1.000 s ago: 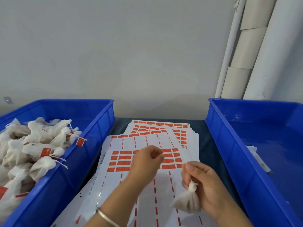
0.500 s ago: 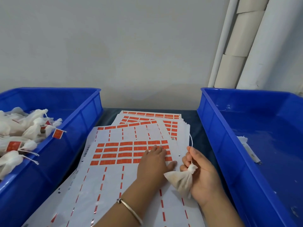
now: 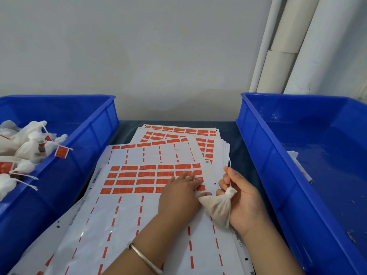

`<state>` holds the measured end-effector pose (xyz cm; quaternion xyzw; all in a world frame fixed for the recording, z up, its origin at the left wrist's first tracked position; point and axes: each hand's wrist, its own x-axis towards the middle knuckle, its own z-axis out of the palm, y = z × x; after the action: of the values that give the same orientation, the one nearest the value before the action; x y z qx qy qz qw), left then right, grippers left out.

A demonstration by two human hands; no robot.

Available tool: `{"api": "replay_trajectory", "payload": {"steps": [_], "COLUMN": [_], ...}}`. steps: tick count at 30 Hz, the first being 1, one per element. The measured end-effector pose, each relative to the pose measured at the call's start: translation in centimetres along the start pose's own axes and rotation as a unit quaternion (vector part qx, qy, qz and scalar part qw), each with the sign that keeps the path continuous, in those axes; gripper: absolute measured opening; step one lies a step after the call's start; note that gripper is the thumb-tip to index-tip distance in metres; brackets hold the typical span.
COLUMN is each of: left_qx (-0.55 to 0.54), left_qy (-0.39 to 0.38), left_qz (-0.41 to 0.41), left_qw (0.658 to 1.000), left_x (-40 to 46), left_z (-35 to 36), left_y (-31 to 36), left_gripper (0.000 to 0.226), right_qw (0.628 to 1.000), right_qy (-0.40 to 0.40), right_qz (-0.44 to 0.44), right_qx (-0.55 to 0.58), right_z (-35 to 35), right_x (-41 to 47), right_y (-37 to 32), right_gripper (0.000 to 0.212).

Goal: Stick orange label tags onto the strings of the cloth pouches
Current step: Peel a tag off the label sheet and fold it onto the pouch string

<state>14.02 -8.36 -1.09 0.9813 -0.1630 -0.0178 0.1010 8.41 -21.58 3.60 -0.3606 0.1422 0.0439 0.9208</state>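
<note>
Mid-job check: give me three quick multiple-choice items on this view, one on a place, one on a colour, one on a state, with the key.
1. Where do the pouches that already carry tags lie?
A. in the left blue bin
B. in the right blue bin
C. on the label sheets

2. What colour are the labels on the top sheet?
A. green
B. orange
C. yellow

3. What is the right hand doing?
A. resting flat on the sheet
B. hanging idle
C. holding a cloth pouch with its string pinched

Key: 1 A, the tagged pouches are piled in the left blue bin. 2 B, the labels on the top sheet are orange. 3 C, the right hand cradles the cloth pouch and pinches its string, while the left hand lies on the labels.
</note>
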Motion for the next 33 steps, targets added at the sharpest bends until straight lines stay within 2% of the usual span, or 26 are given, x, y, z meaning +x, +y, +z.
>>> {"api": "replay_trajectory", "payload": {"steps": [10, 14, 20, 22, 25, 27, 33], "left_qx": [0.015, -0.016, -0.078, -0.099, -0.155, -0.179, -0.208], "left_qy": [0.007, 0.036, 0.047, 0.07, 0.118, 0.138, 0.173], "left_qz": [0.001, -0.006, -0.063, -0.059, -0.05, -0.044, -0.027], "left_qw": [1.0, 0.999, 0.994, 0.991, 0.98, 0.973, 0.962], "left_x": [-0.5, -0.9, -1.1, -1.3, -1.8, -2.2, -2.6], "left_z": [-0.6, -0.7, -0.8, -0.7, -0.6, -0.7, -1.2], "left_y": [0.6, 0.6, 0.8, 0.9, 0.8, 0.7, 0.8], "left_gripper": [0.053, 0.043, 0.034, 0.033, 0.034, 0.033, 0.026], "right_qw": [1.0, 1.0, 1.0, 1.0, 0.994, 0.979, 0.916], "right_qy": [-0.005, -0.011, -0.008, 0.006, 0.067, 0.102, 0.069], "right_qz": [0.003, 0.01, 0.016, 0.012, -0.028, -0.059, -0.069], "right_qx": [0.019, 0.015, 0.011, -0.001, -0.082, -0.169, -0.389], "right_z": [-0.3, -0.3, -0.4, -0.4, -0.5, -0.6, -0.9], "right_x": [0.2, 0.3, 0.5, 0.5, 0.7, 0.9, 1.0], "right_y": [0.5, 0.6, 0.6, 0.5, 0.5, 0.5, 0.6], "right_gripper": [0.018, 0.023, 0.033, 0.029, 0.011, 0.008, 0.019]}}
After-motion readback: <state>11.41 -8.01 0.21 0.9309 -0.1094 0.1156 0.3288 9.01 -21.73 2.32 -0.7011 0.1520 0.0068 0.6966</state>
